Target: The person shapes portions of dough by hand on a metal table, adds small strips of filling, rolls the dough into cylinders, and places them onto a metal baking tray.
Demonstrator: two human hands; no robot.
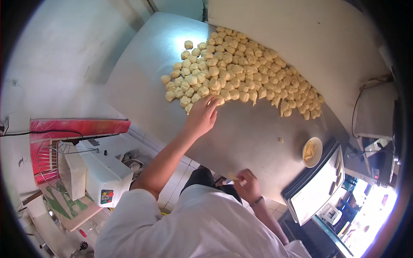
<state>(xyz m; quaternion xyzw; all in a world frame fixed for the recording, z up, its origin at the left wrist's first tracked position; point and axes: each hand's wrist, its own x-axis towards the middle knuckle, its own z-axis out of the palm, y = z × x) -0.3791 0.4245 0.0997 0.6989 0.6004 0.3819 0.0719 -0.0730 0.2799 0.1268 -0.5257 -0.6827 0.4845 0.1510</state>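
My left hand (202,114) reaches to the front edge of a spread of pale dough balls (241,69) on the steel table (142,77), its fingers curled onto one ball (220,99). Low by the near edge, my right hand (247,183) pinches a small pale yellow piece (233,177); its exact shape is hard to make out. To its upper right a white bowl (312,152) holds yellow strips. A small crumb (280,140) lies left of the bowl.
Stacked trays (309,189) sit on the table's right end. A white machine (105,172) with colored buttons and a wire guard stands at lower left, near a cutting board (71,206). Walls border the table's far side; a grey box (376,116) with cables is at right.
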